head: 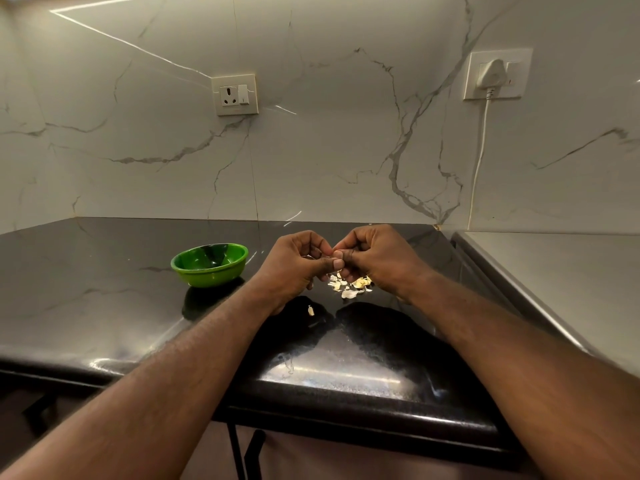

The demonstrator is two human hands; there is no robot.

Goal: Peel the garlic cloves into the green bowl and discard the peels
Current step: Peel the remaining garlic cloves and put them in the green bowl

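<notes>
Pinching a small pale garlic clove [337, 253], mostly hidden, between curled fingers of left hand [298, 263] and right hand [379, 258] above papery cream peels [349, 286] on the glossy black stone worktop [104, 271], apart from the round green bowl [212, 278]; slick clove may squirt loose into the peels.

Domestic kitchen, corner worktop. Polished black stone counter [104, 289] under my left hand [294, 265] and right hand [377, 258]. Marble-look wall panels [329, 150] beyond them. Empty socket [235, 95] above the left hand; white plug [493, 76] with cord up right of the right hand. Green bowl [209, 265] left of both; garlic peels [349, 285] beneath them, which points to food preparation.
</notes>
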